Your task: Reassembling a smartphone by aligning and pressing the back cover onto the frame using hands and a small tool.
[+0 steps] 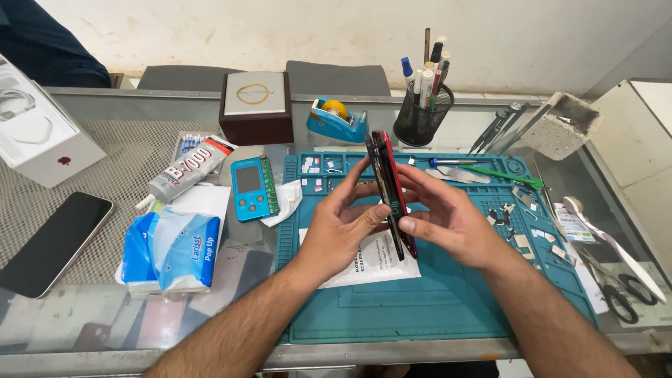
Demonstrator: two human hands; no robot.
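Both my hands hold a red phone (pixel 389 183) edge-on above the teal work mat (pixel 448 301). Its black screen panel is parted slightly from the red body along the near edge. My left hand (pixel 341 224) grips the screen side with fingers curled around the edge. My right hand (pixel 448 218) holds the red back, thumb along the lower end. A white printed sheet (pixel 374 262) lies on the mat under the hands.
A black phone (pixel 52 241) lies at the left, next to a blue tissue pack (pixel 171 252), a glue tube (pixel 185 171) and a small blue tester (pixel 253 187). Behind stand a brown box (pixel 255 108), tape dispenser (pixel 336 120) and pen cup (pixel 421 115). Tweezers (pixel 497 129) and scissors (pixel 619 287) lie right.
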